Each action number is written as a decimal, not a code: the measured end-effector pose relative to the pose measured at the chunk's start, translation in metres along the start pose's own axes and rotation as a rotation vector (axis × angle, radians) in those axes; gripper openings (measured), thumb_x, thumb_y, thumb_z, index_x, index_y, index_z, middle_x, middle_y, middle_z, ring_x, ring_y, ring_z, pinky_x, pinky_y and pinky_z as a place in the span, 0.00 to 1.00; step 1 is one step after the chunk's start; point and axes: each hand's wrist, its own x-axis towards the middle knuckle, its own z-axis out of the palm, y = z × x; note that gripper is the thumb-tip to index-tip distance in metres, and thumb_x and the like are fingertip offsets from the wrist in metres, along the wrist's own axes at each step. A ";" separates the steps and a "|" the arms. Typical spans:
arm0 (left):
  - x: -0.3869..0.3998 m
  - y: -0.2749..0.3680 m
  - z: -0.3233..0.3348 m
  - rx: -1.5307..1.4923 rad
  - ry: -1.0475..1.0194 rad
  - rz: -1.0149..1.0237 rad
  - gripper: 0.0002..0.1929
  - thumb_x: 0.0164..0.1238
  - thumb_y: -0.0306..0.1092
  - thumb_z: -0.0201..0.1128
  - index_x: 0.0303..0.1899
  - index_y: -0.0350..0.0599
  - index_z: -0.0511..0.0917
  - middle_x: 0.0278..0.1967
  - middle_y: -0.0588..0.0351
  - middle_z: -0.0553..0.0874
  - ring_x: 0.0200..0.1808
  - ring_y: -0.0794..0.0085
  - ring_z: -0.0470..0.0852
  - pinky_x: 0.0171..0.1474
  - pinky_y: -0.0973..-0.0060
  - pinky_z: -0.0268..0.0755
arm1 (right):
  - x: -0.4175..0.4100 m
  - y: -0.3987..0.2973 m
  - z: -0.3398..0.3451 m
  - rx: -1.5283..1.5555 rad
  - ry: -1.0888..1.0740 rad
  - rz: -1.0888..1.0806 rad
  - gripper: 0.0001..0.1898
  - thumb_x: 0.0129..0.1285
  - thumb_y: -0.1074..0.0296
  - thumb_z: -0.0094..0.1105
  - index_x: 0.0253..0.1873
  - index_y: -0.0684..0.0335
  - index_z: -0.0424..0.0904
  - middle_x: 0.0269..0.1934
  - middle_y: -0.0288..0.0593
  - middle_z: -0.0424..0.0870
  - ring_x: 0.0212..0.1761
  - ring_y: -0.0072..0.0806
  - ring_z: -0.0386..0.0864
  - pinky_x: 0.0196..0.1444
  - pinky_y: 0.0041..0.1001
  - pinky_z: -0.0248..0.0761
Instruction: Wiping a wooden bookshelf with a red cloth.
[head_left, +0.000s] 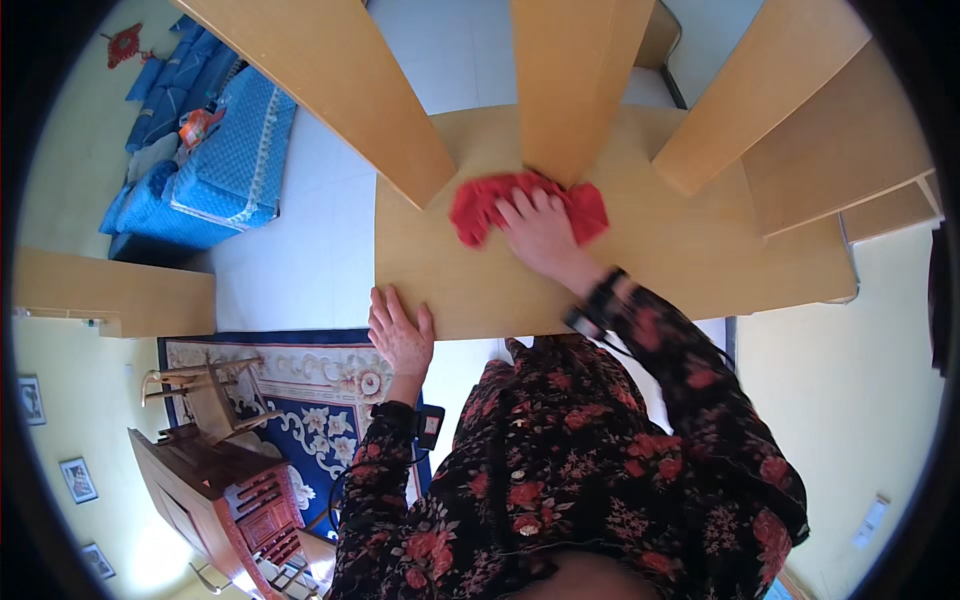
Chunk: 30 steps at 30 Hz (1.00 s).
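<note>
My right hand presses a crumpled red cloth onto a light wooden counter top. Its fingertips sink into the cloth, and the hand is slightly blurred. The cloth lies against the foot of the middle wooden upright. At the counter's left front corner rests my left hand, palm down with its fingers spread and nothing in it. Black straps with small devices sit on both wrists.
Two more wooden uprights, a left one and a right one, rise from the counter. A wooden cabinet adjoins its right end. Leftward are a blue-covered sofa, a patterned rug and a wooden chair.
</note>
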 end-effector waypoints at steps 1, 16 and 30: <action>0.002 0.003 0.000 -0.015 -0.010 0.000 0.32 0.65 0.49 0.55 0.66 0.40 0.63 0.68 0.41 0.61 0.65 0.47 0.64 0.60 0.52 0.60 | 0.028 -0.002 0.015 -0.006 -0.028 0.074 0.19 0.58 0.62 0.54 0.55 0.57 0.74 0.51 0.47 0.76 0.50 0.44 0.71 0.47 0.43 0.64; 0.000 -0.001 0.000 -0.001 -0.016 -0.023 0.33 0.65 0.51 0.56 0.66 0.40 0.62 0.69 0.42 0.61 0.64 0.47 0.64 0.61 0.53 0.59 | -0.028 -0.012 -0.024 0.193 -0.197 -0.253 0.19 0.59 0.60 0.55 0.56 0.50 0.74 0.57 0.42 0.73 0.58 0.43 0.67 0.55 0.48 0.61; 0.001 -0.006 0.002 0.012 -0.018 -0.040 0.32 0.65 0.50 0.55 0.65 0.39 0.64 0.68 0.42 0.62 0.64 0.47 0.64 0.61 0.52 0.59 | 0.034 -0.070 0.020 0.456 -0.128 -0.488 0.15 0.54 0.61 0.58 0.48 0.54 0.78 0.48 0.39 0.77 0.53 0.42 0.70 0.52 0.45 0.62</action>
